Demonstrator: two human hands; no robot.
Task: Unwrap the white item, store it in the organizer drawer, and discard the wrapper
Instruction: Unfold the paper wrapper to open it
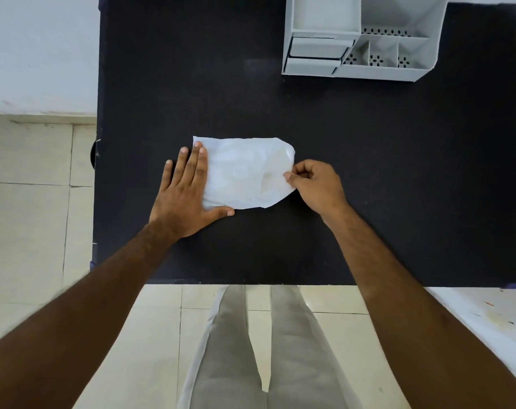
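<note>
A white wrapped item (245,172) lies flat in the middle of the black table (398,172). Its wrapper is pale, crinkled and covers it fully, so the contents are hidden. My left hand (186,190) rests flat on the wrapper's left edge, fingers spread and pressing down. At the wrapper's right edge, my right hand (316,184) pinches the material between thumb and forefinger. The grey organizer (363,39) stands at the table's far right, with small drawers (316,51) on its front left side and open compartments to the right.
The table's near edge runs just in front of my legs. Tiled floor shows to the left and below. A white surface borders the table on the right, and a white wall lies at the far left.
</note>
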